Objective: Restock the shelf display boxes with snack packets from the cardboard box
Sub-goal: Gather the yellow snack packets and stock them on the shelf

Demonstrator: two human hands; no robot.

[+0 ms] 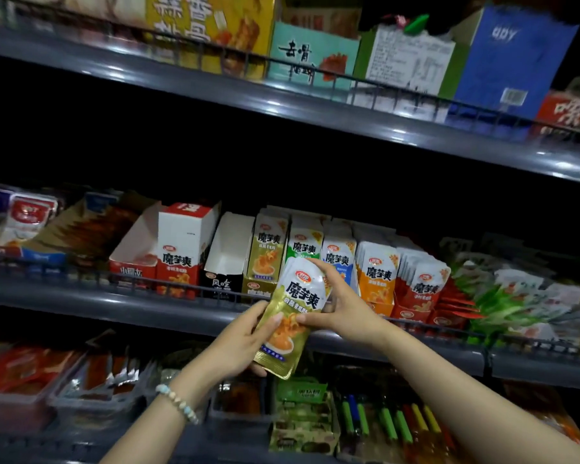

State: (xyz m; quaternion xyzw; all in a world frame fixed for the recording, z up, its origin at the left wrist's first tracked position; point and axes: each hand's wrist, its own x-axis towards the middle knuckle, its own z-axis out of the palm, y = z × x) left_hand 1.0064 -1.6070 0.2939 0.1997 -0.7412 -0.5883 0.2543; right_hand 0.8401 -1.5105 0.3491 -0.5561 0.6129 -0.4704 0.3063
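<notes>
Snack packets (297,316), the gold ones, are held in a small stack up in the air, just in front of the middle shelf (148,309). They are not in any box yet. The gold display box (265,259) with the same picture stands on that shelf, just behind them and a bit to the left.

What could go wrong? The packets look shiny and slippery. If the hold gets loose, I think the stack could fan out and one packet could slide off and fall to the shelf below. The gold box already has packets standing in it, so a hard push could bend the new ones or tip the box back. The green display box (303,244) and an empty box with a black front (226,256) stand right beside it, so the stack could end up in the wrong one. If the stack is not lifted high enough, its bottom could bump the shelf's front edge.

The left grip (245,343) holds the bottom left of the stack, thumb on the front and fingers behind. The right grip (345,313) holds the right side, thumb on the front and one finger along the top. Both are closed on the stack, which sits between them. The cardboard box is not in sight.
</notes>
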